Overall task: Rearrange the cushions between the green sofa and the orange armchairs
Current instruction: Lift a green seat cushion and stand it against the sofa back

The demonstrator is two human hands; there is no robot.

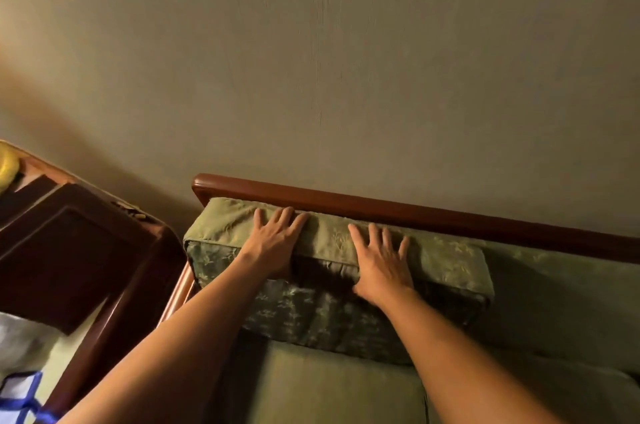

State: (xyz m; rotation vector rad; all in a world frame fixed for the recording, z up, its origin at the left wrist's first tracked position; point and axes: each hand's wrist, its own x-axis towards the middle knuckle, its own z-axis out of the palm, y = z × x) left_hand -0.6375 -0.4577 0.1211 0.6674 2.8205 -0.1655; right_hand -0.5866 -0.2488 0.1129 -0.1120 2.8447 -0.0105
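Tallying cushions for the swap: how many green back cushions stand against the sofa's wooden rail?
1: the green patterned back cushion at the sofa's left end, under both hands. The rail's right stretch looks bare; more may sit beyond view.

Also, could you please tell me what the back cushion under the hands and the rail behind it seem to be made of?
The back cushion looks like woven green fabric with a slight sheen: raised leaf motifs and soft creases show. The rail looks like reddish-brown wood, polished or varnished, judging by the glossy highlight along its rounded top.
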